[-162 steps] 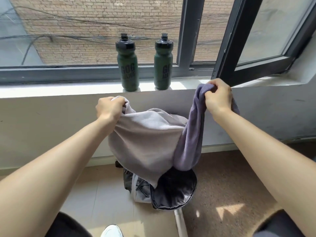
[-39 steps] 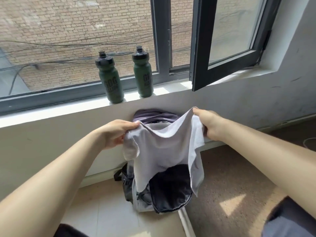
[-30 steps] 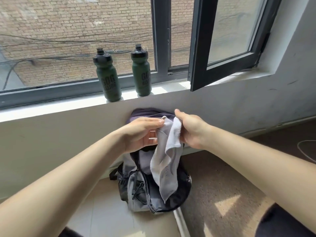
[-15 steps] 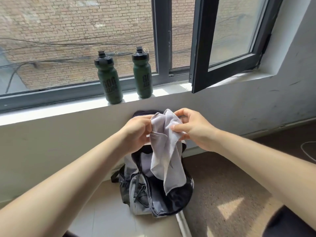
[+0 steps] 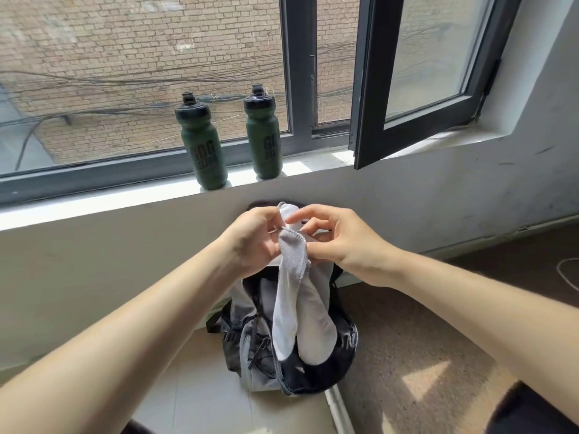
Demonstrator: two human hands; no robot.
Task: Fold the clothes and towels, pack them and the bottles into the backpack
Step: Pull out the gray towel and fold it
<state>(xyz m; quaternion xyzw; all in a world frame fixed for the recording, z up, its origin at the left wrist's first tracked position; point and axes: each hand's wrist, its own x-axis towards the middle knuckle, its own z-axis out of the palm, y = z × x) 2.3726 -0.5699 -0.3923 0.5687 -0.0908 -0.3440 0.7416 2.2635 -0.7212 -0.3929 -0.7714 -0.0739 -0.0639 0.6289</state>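
A pale grey towel hangs folded lengthwise above the open grey-and-black backpack, which stands on the floor against the wall. My left hand grips the towel's top edge. My right hand pinches the same top edge from the right, fingertips at the corner. The towel's lower end dangles into the backpack's mouth. Two dark green bottles with black caps stand upright on the windowsill, behind and above my hands.
An open window sash juts inward at the right above the sill. A white sill runs along the wall. Tiled floor lies left of the backpack, brown floor to the right, with a white cable at the far right.
Earlier I held the towel spread wide between both hands; I brought the hands together, folding it in half. Now both hands work at the top corners and the towel hangs narrower.
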